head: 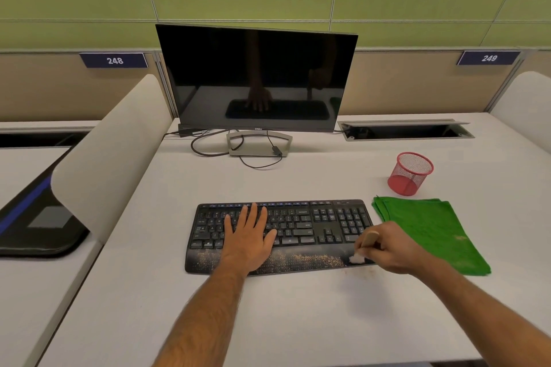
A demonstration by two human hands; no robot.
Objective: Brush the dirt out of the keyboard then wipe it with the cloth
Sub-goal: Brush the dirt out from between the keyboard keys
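A black keyboard [313,223] lies on the white desk, its palm rest speckled with tan dirt [316,261]. My left hand [249,237] rests flat on the left keys, fingers straight. My right hand [390,249] grips a small brush with a pale wooden handle [369,238]; its white bristles [356,259] touch the palm rest's right end. A folded green cloth [432,232] lies just right of the keyboard, partly behind my right hand.
A dark monitor [256,77] stands behind the keyboard with loose cables [253,158] by its stand. A red mesh cup [411,173] sits behind the cloth. A cable hatch [405,129] is open at back right. A white divider [110,158] bounds the desk's left side.
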